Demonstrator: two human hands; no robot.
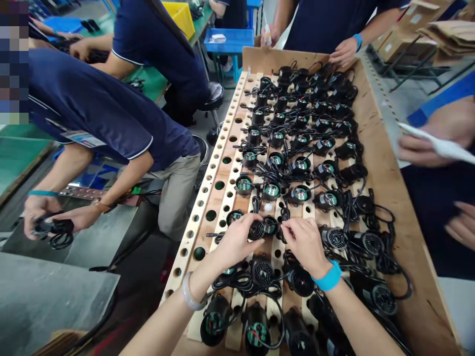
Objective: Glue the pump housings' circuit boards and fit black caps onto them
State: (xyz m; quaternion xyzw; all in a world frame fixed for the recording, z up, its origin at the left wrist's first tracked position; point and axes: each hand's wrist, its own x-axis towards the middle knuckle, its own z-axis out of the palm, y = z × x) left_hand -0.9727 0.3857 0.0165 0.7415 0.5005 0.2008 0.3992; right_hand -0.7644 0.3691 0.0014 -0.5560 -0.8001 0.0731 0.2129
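The left hand (237, 240) and the right hand (304, 242) meet over a small black pump (265, 226). The left hand is curled around the pump's left side, its fingers closed on it. The right hand has its fingers pinched together right at the pump's right side, touching it or its thin black wire; which one is hard to tell. A pale bracelet (189, 292) sits on the left wrist and a blue wristband (328, 278) on the right wrist.

The pump is round and black. Its top face has a green and white sticker with a bit of red. A black wire is wound up beside it. It sits in the near half of a long wooden tray (386, 163), about midway between the tray's left and right edges.

The tray is full of the same black pumps (300, 165) in rows, with tangled black wires. Many show green stickers; some near the right edge lie with a black grille facing up. Along the tray's left edge run pale wooden strips (208, 198) with round holes.

On the left, a person in a dark blue shirt (100, 113) bends over and holds another black pump (55, 230). At the far end of the tray another person's hand (345, 52) rests on the edge. On the right, a hand holds a white sheet (438, 146).
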